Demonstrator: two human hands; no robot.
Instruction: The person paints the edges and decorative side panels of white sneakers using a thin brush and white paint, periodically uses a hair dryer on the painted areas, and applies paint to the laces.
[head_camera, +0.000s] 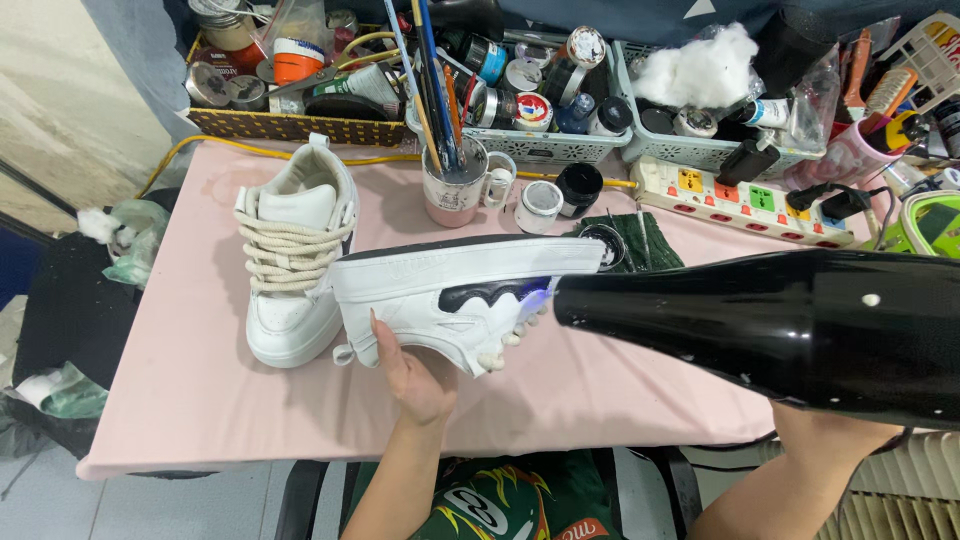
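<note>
Resting sideways on left-hand fingers (383, 340), the white sneaker (450, 285) faces the black dryer (760, 320).

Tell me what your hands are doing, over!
Left hand grips white sneaker on its side. Right hand hidden behind black hair dryer, nozzle at the sneaker's side. Second sneaker on the pink table.

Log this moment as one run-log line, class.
left hand: holds white leather sneaker sideways | right hand: aims black hair dryer at it | second white sneaker: on pink table
</note>
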